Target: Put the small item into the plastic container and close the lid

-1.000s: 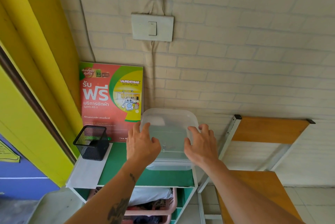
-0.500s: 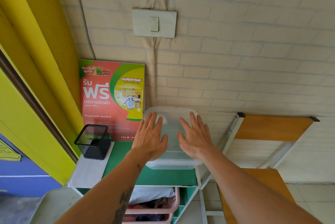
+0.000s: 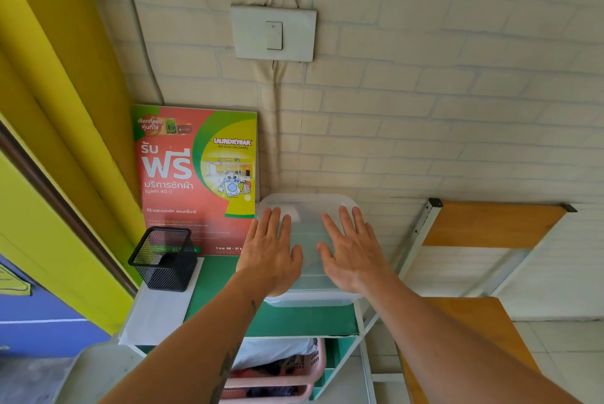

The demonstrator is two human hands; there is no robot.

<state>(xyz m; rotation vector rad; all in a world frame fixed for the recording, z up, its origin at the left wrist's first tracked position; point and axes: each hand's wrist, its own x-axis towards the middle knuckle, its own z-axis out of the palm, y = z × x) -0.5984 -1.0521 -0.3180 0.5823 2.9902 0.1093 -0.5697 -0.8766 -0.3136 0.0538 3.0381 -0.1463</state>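
A clear plastic container (image 3: 310, 297) with its lid (image 3: 307, 210) on stands on the green shelf top (image 3: 294, 322), against the brick wall. My left hand (image 3: 269, 251) lies flat on the left half of the lid, fingers spread. My right hand (image 3: 351, 253) lies flat on the right half, also with fingers apart. Neither hand holds anything. The small item cannot be made out through the cloudy plastic.
A black mesh pen holder (image 3: 163, 259) stands left of the container on a white sheet (image 3: 160, 312). A red and green laundry poster (image 3: 196, 174) leans on the wall. A wooden chair (image 3: 474, 266) is to the right. A pink basket (image 3: 277, 380) sits below.
My hands went from gripping the lid's near edge to lying flat on top of it with fingers stretched out. The view has tilted down slightly.
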